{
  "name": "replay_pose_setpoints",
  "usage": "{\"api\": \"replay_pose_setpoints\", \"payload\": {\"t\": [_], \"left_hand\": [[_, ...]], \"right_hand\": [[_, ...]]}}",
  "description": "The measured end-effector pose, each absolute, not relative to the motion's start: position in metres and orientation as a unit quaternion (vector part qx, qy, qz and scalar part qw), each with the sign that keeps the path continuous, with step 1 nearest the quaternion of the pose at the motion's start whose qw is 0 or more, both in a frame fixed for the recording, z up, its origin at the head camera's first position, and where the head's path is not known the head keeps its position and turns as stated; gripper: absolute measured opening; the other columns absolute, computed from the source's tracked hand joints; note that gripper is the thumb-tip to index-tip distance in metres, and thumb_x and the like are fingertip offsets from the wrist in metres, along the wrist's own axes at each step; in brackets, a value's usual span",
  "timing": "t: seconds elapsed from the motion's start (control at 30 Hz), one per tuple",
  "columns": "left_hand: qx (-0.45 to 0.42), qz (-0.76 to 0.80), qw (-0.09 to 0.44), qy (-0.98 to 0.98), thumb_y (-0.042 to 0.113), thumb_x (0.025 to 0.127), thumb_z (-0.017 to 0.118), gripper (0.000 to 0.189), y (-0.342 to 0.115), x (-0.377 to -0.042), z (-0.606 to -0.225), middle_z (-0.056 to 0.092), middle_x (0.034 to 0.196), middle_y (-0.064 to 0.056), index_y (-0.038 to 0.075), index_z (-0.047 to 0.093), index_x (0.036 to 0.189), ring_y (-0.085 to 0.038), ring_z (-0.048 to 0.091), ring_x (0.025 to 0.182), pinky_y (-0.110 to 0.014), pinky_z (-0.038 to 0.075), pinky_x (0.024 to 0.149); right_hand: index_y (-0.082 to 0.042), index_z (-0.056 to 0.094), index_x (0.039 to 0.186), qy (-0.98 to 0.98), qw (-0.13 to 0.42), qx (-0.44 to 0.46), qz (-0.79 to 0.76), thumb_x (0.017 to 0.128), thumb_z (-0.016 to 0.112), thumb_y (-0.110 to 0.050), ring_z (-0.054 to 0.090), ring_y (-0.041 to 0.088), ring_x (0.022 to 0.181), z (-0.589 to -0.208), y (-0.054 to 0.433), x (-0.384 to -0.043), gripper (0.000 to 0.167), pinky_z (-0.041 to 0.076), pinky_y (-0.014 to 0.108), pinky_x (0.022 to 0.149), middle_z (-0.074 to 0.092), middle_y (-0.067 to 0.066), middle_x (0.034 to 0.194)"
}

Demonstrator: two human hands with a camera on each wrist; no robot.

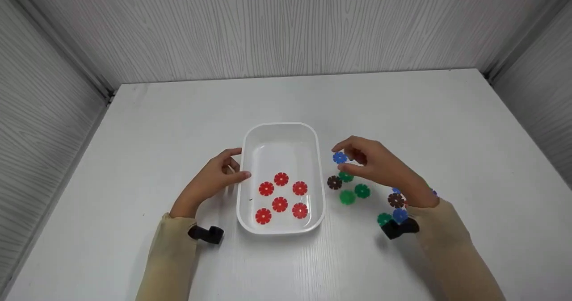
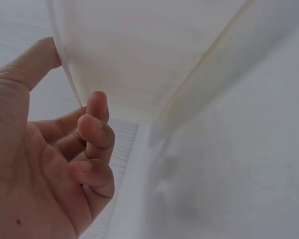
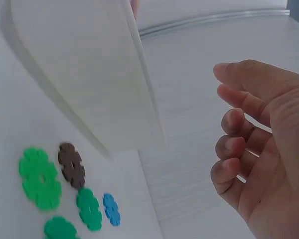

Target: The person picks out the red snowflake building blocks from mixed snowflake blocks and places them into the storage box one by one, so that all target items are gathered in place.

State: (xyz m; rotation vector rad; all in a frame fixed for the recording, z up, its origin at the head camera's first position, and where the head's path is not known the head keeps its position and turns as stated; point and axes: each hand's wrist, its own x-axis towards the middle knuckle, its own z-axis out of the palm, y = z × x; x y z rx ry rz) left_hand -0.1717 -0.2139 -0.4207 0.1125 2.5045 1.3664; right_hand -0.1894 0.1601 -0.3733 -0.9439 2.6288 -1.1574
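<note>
A white plastic tray holds several red flower-shaped discs in its near half. At its left side, my left hand holds the rim, with the thumb over the edge and the other fingers curled by the outer wall. My right hand is raised to the right of the tray, thumb and fingers apart, nothing between them in the right wrist view. Below it lie a blue disc, a brown disc and several green discs.
More loose discs lie under the right wrist, among them a brown one, a blue one and a green one, partly hidden by the sleeve and black wrist strap. Wood-grain panels border the white table at the back and sides.
</note>
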Motion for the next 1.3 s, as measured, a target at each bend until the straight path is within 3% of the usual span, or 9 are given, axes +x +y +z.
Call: {"api": "replay_pose_setpoints", "payload": {"t": [0.3, 0.53, 0.93, 1.07, 1.3], "left_hand": [[0.033, 0.473, 0.141, 0.869, 0.038, 0.085, 0.071, 0.071, -0.219, -0.167, -0.424, 0.055, 0.105, -0.01, 0.015, 0.04, 0.145, -0.02, 0.05, 0.084, -0.029, 0.043, 0.069], [0.031, 0.47, 0.141, 0.871, 0.036, 0.085, 0.071, 0.07, -0.217, -0.168, -0.421, 0.055, 0.105, -0.009, 0.016, 0.041, 0.145, -0.019, 0.05, 0.085, -0.029, 0.043, 0.07], [0.043, 0.469, 0.139, 0.871, 0.037, 0.085, 0.071, 0.071, -0.217, -0.17, -0.42, 0.055, 0.104, -0.01, 0.015, 0.04, 0.145, -0.019, 0.049, 0.081, -0.029, 0.042, 0.067], [0.046, 0.469, 0.14, 0.871, 0.035, 0.086, 0.071, 0.07, -0.216, -0.171, -0.421, 0.055, 0.103, -0.01, 0.014, 0.04, 0.145, -0.019, 0.05, 0.081, -0.029, 0.043, 0.067], [0.041, 0.466, 0.144, 0.872, 0.033, 0.086, 0.071, 0.068, -0.212, -0.173, -0.42, 0.054, 0.103, -0.009, 0.014, 0.041, 0.144, -0.019, 0.049, 0.081, -0.029, 0.043, 0.068]], "right_hand": [[-0.013, 0.059, 0.123, 0.896, 0.077, -0.263, -0.35, 0.088, 0.07, -0.018, 0.046, 0.012, 0.074, -0.374, 0.229, -0.181, 0.037, 0.044, 0.019, 0.065, 0.051, -0.001, 0.089], [-0.01, 0.059, 0.121, 0.91, 0.053, -0.25, -0.326, 0.087, 0.07, -0.011, 0.045, 0.01, 0.073, -0.376, 0.283, -0.165, 0.036, 0.044, 0.02, 0.063, 0.049, 0.0, 0.088], [-0.012, 0.058, 0.123, 0.922, 0.082, -0.215, -0.312, 0.087, 0.07, -0.012, 0.045, 0.009, 0.077, -0.382, 0.314, -0.152, 0.038, 0.042, 0.021, 0.063, 0.05, 0.002, 0.092], [-0.013, 0.057, 0.124, 0.925, 0.113, -0.194, -0.306, 0.088, 0.07, -0.018, 0.046, 0.011, 0.078, -0.383, 0.313, -0.151, 0.039, 0.043, 0.022, 0.063, 0.05, 0.003, 0.093], [-0.011, 0.058, 0.122, 0.921, 0.219, -0.162, -0.277, 0.087, 0.07, -0.028, 0.049, 0.015, 0.083, -0.389, 0.311, -0.153, 0.041, 0.046, 0.024, 0.065, 0.054, 0.004, 0.094]]}}
